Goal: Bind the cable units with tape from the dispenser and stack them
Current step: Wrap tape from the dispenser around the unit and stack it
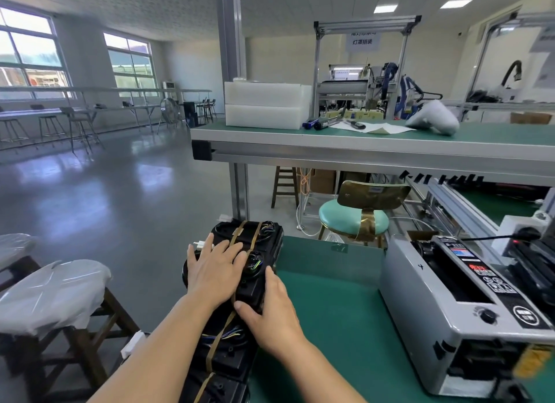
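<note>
Tape, tan and narrow, runs in strips over a black plastic cable unit with coloured wires showing in its round pockets. This unit sits to the left of the grey metal tape dispenser, well apart from it, in a line of further black taped units that continues toward the person. The left hand lies flat on top of the unit, fingers straight and spread, on the side away from the dispenser. The right hand clasps the unit's near corner on the dispenser's side, with the thumb pressed against the near end and the fingers curled along the edge. The two hands are just beside each other but do not touch. Between units and dispenser stretches the green table mat. Farther left than the units stands a wooden stool with a plastic-wrapped seat. Behind the dispenser is a chair with a mint-green round seat.
</note>
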A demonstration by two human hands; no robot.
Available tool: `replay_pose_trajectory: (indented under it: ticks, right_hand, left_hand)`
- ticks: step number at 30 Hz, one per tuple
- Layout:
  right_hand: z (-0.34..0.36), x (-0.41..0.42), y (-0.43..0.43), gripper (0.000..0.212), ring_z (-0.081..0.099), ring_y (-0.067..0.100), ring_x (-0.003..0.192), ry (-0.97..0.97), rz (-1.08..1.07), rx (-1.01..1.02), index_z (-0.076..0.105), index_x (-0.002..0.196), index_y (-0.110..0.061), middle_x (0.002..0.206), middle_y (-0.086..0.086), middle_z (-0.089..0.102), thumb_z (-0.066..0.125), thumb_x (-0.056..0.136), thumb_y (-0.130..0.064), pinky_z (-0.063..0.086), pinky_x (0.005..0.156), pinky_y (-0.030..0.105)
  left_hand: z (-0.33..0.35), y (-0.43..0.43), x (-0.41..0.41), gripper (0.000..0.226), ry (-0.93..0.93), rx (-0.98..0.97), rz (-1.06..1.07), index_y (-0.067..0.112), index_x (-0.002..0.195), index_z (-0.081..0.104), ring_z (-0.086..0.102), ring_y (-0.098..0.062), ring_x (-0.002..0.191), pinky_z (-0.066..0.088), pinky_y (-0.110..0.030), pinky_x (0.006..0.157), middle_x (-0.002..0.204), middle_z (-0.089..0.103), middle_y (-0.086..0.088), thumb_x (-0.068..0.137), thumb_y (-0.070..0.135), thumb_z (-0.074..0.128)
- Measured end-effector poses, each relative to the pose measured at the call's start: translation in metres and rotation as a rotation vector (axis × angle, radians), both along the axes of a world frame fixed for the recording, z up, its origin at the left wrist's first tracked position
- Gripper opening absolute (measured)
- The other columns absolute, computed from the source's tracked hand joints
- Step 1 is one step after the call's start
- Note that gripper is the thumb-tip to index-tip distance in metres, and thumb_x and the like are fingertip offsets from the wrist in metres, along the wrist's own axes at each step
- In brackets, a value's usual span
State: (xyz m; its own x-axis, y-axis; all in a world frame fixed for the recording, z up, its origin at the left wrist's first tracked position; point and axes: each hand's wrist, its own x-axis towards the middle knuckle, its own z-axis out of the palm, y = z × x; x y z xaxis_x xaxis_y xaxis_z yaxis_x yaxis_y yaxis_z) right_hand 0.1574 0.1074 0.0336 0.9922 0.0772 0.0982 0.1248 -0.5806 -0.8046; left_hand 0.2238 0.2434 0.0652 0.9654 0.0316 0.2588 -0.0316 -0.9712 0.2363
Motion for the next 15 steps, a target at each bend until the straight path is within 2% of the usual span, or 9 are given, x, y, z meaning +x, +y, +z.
replay_pose_trajectory:
  ticks: [3, 9, 13, 15]
  right_hand:
    - [-0.003, -0.007, -0.009, 0.09, 0.032, 0.009, 0.142, -0.034, -0.013, 0.086, 0.014, 0.156, -0.029, 0.158, -0.01, 0.027, 0.065, 0.085, -0.051, 0.033, 0.114, 0.029]
    - [-0.02, -0.025, -0.053, 0.083, 0.036, 0.012, 0.14, 0.027, -0.13, 0.083, 0.017, 0.156, -0.023, 0.16, -0.007, 0.023, 0.056, 0.09, -0.055, 0.034, 0.115, 0.036]
    - [-0.033, -0.042, -0.099, 0.071, 0.043, 0.01, 0.132, 0.072, -0.256, -0.008, 0.025, 0.153, -0.022, 0.15, -0.006, 0.036, 0.054, 0.094, -0.048, 0.038, 0.11, 0.031]
    - [-0.037, -0.054, -0.12, 0.063, 0.049, 0.008, 0.125, 0.068, -0.272, -0.047, 0.034, 0.149, -0.02, 0.141, -0.005, 0.044, 0.056, 0.095, -0.042, 0.039, 0.106, 0.024]
  left_hand:
    - [0.001, -0.002, -0.006, 0.049, -0.032, -0.012, -0.005, 0.044, 0.148, 0.031, 0.003, -0.019, 0.151, -0.006, -0.052, 0.119, 0.159, 0.028, 0.009, 0.102, 0.05, 0.015]
    - [0.011, -0.031, -0.033, 0.048, -0.227, -0.104, -0.088, 0.037, 0.148, 0.037, 0.007, -0.018, 0.151, -0.003, -0.048, 0.12, 0.157, 0.031, 0.01, 0.102, 0.045, 0.021]
    - [0.003, -0.082, -0.057, 0.046, -0.272, -0.207, -0.235, 0.029, 0.146, 0.043, 0.015, -0.015, 0.149, 0.0, -0.04, 0.121, 0.153, 0.039, 0.008, 0.102, 0.039, 0.034]
    - [-0.007, -0.107, -0.076, 0.043, -0.267, -0.145, -0.308, 0.026, 0.14, 0.051, 0.028, -0.017, 0.145, 0.003, -0.04, 0.12, 0.145, 0.049, 0.006, 0.099, 0.035, 0.048]
